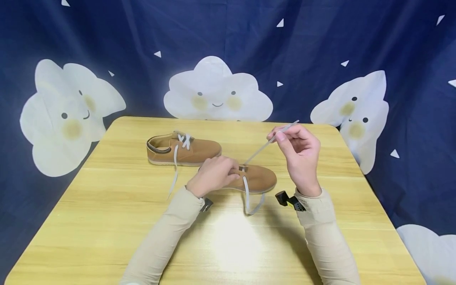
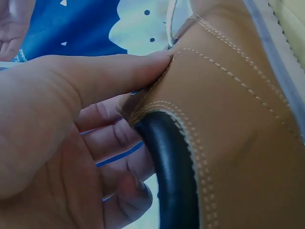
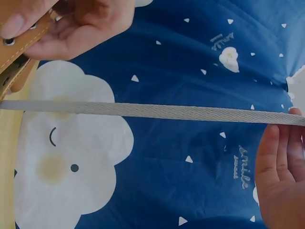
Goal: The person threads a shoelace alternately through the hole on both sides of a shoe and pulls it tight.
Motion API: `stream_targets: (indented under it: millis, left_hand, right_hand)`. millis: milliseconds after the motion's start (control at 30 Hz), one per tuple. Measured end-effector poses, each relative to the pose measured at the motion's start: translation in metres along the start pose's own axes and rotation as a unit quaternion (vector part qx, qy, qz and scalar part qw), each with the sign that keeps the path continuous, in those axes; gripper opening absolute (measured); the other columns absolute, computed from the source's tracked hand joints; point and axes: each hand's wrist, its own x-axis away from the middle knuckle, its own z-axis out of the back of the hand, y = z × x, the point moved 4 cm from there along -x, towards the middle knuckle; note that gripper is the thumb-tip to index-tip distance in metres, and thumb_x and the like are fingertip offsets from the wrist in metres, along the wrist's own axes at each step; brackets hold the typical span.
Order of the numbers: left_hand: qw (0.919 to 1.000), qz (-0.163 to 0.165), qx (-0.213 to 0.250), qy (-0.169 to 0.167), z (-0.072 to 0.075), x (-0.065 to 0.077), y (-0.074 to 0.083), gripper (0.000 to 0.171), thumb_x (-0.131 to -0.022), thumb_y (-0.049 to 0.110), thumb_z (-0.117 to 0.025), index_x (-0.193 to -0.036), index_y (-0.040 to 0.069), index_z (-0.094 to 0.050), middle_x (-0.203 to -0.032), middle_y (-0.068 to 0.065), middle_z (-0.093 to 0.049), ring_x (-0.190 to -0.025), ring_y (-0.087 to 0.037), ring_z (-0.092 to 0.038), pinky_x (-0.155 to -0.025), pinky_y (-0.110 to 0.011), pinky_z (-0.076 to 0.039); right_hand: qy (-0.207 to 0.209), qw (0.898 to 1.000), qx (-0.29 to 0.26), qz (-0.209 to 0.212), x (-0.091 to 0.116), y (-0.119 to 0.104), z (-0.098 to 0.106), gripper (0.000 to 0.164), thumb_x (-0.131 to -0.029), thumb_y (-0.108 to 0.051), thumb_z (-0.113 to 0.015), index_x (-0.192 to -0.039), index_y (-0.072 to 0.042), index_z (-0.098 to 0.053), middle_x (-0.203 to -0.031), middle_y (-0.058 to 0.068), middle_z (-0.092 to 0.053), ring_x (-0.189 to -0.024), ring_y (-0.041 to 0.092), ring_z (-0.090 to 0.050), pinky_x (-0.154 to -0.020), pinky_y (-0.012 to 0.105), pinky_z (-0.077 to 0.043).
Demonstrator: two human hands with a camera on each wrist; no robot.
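A brown shoe (image 1: 261, 179) lies on its sole, toe to the right, in the head view. My left hand (image 1: 215, 173) holds it by the eyelet flap near the opening; the left wrist view shows the thumb on the tan leather (image 2: 224, 100) beside the black padded collar (image 2: 167, 162). Between thumb and fingers, my right hand (image 1: 302, 156) pinches a grey shoelace (image 1: 261, 149) up and to the right of the shoe. That shoelace (image 3: 181, 112) runs straight and taut in the right wrist view. The lace's other length (image 1: 246, 194) loops down onto the table.
A second brown shoe (image 1: 204, 151) stands behind and to the left, its white lace crossed over the tongue and one end (image 1: 174, 178) trailing on the wooden table (image 1: 107, 221). A dark blue curtain (image 1: 228, 31) with clouds hangs behind the table.
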Motion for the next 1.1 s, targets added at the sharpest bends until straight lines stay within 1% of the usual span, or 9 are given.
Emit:
stream_targets:
  millis: [100,300,367,500,633,700,833,967,1100]
  left_hand:
    - [1.0000,0.003,-0.001,0.000,-0.001,-0.001,-0.002,0.033,-0.097,0.029,-0.073,-0.072,0.021,-0.054,-0.062,0.010,-0.038,-0.052,-0.005,-0.033,-0.048,-0.023,-0.026]
    - [1.0000,0.006,0.000,-0.006,-0.002,-0.003,-0.005,0.026,-0.098,0.030,-0.072,-0.076,0.020,-0.060,-0.065,0.009,-0.047,-0.054,-0.006,-0.039,-0.050,-0.024,-0.031]
    - [0.9999,0.008,0.007,-0.009,-0.001,-0.004,-0.006,0.023,-0.098,0.030,-0.072,-0.079,0.021,-0.063,-0.068,0.008,-0.052,-0.055,-0.007,-0.042,-0.050,-0.025,-0.033]
    - [0.9994,0.015,0.025,-0.020,0.000,-0.003,-0.007,0.018,-0.097,0.031,-0.073,-0.084,0.021,-0.067,-0.070,0.008,-0.055,-0.056,-0.008,-0.043,-0.049,-0.025,-0.034]
    - [0.9987,0.015,0.038,-0.031,0.001,-0.002,-0.008,0.019,-0.097,0.031,-0.074,-0.082,0.021,-0.066,-0.067,0.007,-0.051,-0.055,-0.008,-0.042,-0.048,-0.024,-0.031]
    - [0.9985,0.014,0.040,-0.034,0.000,-0.002,-0.008,0.024,-0.096,0.030,-0.074,-0.078,0.020,-0.063,-0.066,0.008,-0.048,-0.056,-0.007,-0.041,-0.048,-0.024,-0.030]
    - [0.9984,0.011,0.041,-0.039,0.000,-0.002,-0.008,0.031,-0.097,0.030,-0.073,-0.073,0.020,-0.057,-0.063,0.009,-0.042,-0.055,-0.007,-0.039,-0.048,-0.023,-0.029]
    - [0.9984,0.010,0.039,-0.040,-0.002,-0.003,-0.008,0.027,-0.097,0.031,-0.073,-0.075,0.021,-0.060,-0.063,0.009,-0.043,-0.053,-0.007,-0.039,-0.047,-0.024,-0.029]
    - [0.9985,0.009,0.036,-0.039,-0.003,-0.003,-0.009,0.029,-0.097,0.032,-0.073,-0.073,0.022,-0.060,-0.062,0.009,-0.042,-0.053,-0.006,-0.039,-0.047,-0.023,-0.028]
  right_hand:
    - [-0.005,1.000,-0.003,0.008,0.000,-0.004,-0.003,0.009,-0.097,0.007,-0.062,-0.091,0.002,-0.067,-0.092,0.007,-0.077,-0.084,0.020,-0.074,-0.084,0.030,-0.060]
    - [-0.009,1.000,-0.011,0.023,0.000,-0.010,-0.006,0.009,-0.096,0.008,-0.062,-0.090,0.003,-0.066,-0.092,0.009,-0.079,-0.085,0.022,-0.076,-0.087,0.032,-0.060]
    - [-0.017,1.000,-0.017,0.011,0.000,-0.009,-0.007,0.010,-0.096,0.009,-0.061,-0.090,0.002,-0.066,-0.092,0.011,-0.079,-0.087,0.024,-0.077,-0.090,0.034,-0.060]
    - [-0.050,0.997,-0.042,-0.037,0.000,0.000,-0.007,0.013,-0.095,0.011,-0.060,-0.088,0.002,-0.066,-0.090,0.014,-0.080,-0.088,0.026,-0.078,-0.093,0.037,-0.059]
    - [-0.073,0.991,-0.093,-0.066,0.000,0.009,-0.005,0.011,-0.094,0.010,-0.063,-0.089,0.002,-0.068,-0.085,0.014,-0.080,-0.082,0.025,-0.078,-0.092,0.036,-0.058]
    - [-0.080,0.987,-0.122,-0.069,0.000,0.012,-0.004,0.010,-0.095,0.010,-0.064,-0.090,0.002,-0.069,-0.084,0.014,-0.080,-0.080,0.025,-0.078,-0.091,0.036,-0.059]
    - [-0.104,0.979,-0.166,-0.064,0.000,0.012,-0.004,0.016,-0.095,0.012,-0.060,-0.091,0.000,-0.069,-0.088,0.013,-0.078,-0.082,0.025,-0.075,-0.087,0.037,-0.059]
    - [-0.138,0.968,-0.197,-0.065,0.001,0.011,-0.005,0.020,-0.094,0.015,-0.059,-0.093,-0.001,-0.070,-0.090,0.012,-0.076,-0.085,0.025,-0.071,-0.088,0.039,-0.058]
    - [-0.175,0.958,-0.209,-0.083,0.004,0.012,-0.006,0.016,-0.091,0.015,-0.065,-0.095,0.000,-0.071,-0.091,0.011,-0.075,-0.086,0.023,-0.070,-0.087,0.035,-0.058]
